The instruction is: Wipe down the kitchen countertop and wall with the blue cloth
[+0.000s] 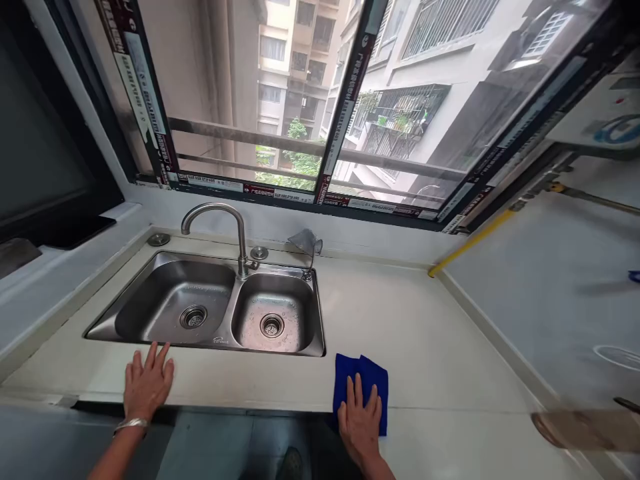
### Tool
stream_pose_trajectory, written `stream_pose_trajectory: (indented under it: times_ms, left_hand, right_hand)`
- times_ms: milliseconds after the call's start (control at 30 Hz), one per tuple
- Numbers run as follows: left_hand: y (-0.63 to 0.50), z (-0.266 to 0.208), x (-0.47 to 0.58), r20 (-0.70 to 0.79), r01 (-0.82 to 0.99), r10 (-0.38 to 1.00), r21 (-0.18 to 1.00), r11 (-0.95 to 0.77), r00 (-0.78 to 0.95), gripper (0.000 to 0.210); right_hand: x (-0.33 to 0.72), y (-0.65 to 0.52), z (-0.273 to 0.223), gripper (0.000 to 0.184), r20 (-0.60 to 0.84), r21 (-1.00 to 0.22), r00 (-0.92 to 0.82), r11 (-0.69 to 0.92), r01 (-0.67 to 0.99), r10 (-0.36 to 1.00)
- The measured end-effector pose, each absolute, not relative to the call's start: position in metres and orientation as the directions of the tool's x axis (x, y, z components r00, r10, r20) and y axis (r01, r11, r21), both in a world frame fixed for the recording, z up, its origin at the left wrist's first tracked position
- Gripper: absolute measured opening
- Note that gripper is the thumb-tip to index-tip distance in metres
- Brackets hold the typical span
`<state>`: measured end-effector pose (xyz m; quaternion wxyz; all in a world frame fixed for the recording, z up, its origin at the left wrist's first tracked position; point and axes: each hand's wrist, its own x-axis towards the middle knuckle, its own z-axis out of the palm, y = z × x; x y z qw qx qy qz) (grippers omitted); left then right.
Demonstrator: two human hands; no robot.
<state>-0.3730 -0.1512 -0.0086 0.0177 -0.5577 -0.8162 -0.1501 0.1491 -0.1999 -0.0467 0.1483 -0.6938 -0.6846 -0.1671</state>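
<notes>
My left hand (147, 382) lies flat on the pale countertop (250, 380), fingers spread, just in front of the larger basin of a steel double sink (229, 313). It holds nothing and wears a silver bracelet (131, 425) at the wrist. Under my right hand (361, 413) is a folded dark blue cloth (377, 379), close to the counter's front edge. The fingers of that hand stretch out over the cloth and rest on it without gripping. The cloth sits right of the sink's near right corner.
A curved faucet (242, 240) rises behind the sink. Beside it are a metal drain cover (259, 253) and a crumpled grey translucent piece (305, 241). A yellow pipe (470, 243) meets the counter at the back right. A brown board-like object (585, 429) lies at the right edge.
</notes>
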Motion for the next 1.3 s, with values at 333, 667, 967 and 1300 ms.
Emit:
stream_pose_trajectory:
  times_ms: [333, 667, 967, 1300]
  left_hand:
    - [-0.151, -0.013, -0.372, 0.254, 0.921, 0.890, 0.198, 0.336, -0.379, 0.057]
    - [-0.157, -0.016, -0.375, 0.213, 0.908, 0.894, 0.243, 0.342, -0.393, 0.054]
    - [-0.156, -0.011, -0.377, 0.174, 0.903, 0.901, 0.244, 0.352, -0.398, 0.052]
    - [-0.150, -0.006, -0.379, 0.155, 0.901, 0.899, 0.221, 0.373, -0.410, 0.056]
  right_hand:
    - [0.024, -0.188, -0.043, 0.085, 0.324, -0.031, -0.252, 0.276, 0.961, 0.912]
    - [-0.104, -0.176, -0.012, 0.088, 0.094, -0.212, -0.659, 0.661, 0.719, 0.747]
    - [-0.175, -0.116, 0.023, 0.064, 0.046, -0.488, -0.819, 0.728, 0.481, 0.572]
    - [-0.094, -0.123, 0.022, 0.067, 0.077, -0.430, -0.758, 0.707, 0.561, 0.648]
